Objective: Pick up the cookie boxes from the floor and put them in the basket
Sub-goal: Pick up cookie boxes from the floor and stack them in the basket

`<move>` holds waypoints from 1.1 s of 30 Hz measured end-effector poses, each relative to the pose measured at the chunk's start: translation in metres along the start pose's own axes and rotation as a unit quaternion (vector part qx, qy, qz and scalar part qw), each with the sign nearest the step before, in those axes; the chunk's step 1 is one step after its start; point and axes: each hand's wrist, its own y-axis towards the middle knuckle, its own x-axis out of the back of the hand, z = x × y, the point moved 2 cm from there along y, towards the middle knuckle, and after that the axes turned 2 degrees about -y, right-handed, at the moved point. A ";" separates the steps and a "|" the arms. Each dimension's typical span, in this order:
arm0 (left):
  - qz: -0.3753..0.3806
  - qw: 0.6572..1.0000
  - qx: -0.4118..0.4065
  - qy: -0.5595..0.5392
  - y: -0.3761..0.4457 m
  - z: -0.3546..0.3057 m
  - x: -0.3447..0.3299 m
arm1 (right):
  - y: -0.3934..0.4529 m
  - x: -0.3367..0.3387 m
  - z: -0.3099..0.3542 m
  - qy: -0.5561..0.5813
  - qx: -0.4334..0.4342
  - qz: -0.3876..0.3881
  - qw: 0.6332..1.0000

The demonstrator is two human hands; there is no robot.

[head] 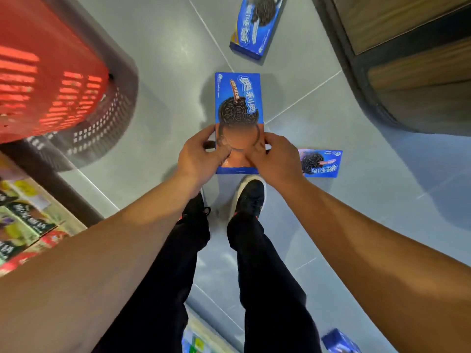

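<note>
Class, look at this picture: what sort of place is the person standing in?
Probably a shop aisle: a red shopping basket on the tiled floor, and stocked shelves of packaged goods beside the person.

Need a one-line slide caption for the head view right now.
Both hands, left hand and right hand, hold a blue Oreo box above the grey floor, red basket alongside.

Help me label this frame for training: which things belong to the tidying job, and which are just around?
Job:
held cookie box, gripped by left hand and right hand
cookie box ahead
cookie box by the right foot
red basket

Just around:
shelf goods
wooden counter
black shoes
</note>
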 end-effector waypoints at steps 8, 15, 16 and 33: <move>0.031 0.995 0.018 -0.089 -0.171 -0.147 0.061 | -0.136 0.129 0.115 0.126 -0.016 0.000 0.992; 0.033 0.989 -0.072 -0.128 -0.303 -0.252 0.106 | -0.242 0.229 0.212 0.256 -0.053 0.067 0.963; 0.033 0.987 -0.078 -0.134 -0.311 -0.259 0.107 | -0.248 0.238 0.219 0.262 -0.043 0.060 0.962; -0.233 0.824 -0.402 0.324 -0.496 -0.368 0.216 | -0.370 0.379 0.329 -0.226 0.354 -0.031 0.907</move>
